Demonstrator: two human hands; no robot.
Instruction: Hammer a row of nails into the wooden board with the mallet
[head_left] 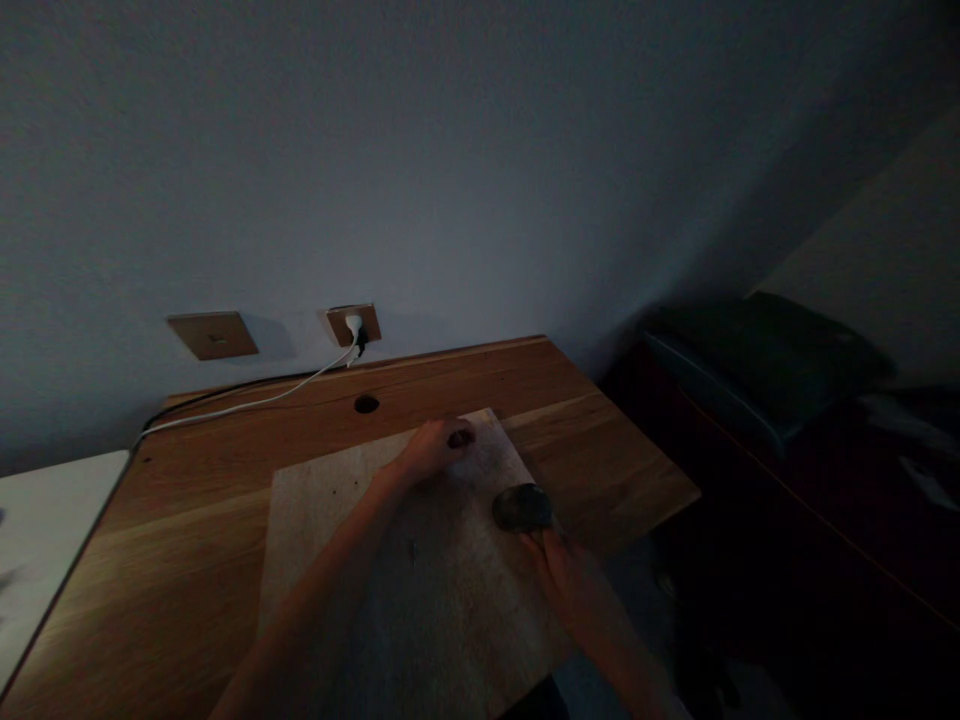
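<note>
My right hand [566,570] is closed around the handle of a mallet whose dark, rounded head [523,508] hangs over the right side of a pale wooden board [450,620]. Near the board's far right corner, my left hand [435,447] has its fingers curled together. Whatever is between those fingers is too dark and small to make out. A short, thin nail-like piece [412,550] shows on the board below my left wrist. Two small dark spots mark the board's left part.
The board lies on a brown wooden desk [195,540] against a wall. A white cable [277,397] and a black one run from a wall socket [354,325] leftward. The desk has a round hole [367,404]. At right, a cushion [772,360] rests on a dark surface.
</note>
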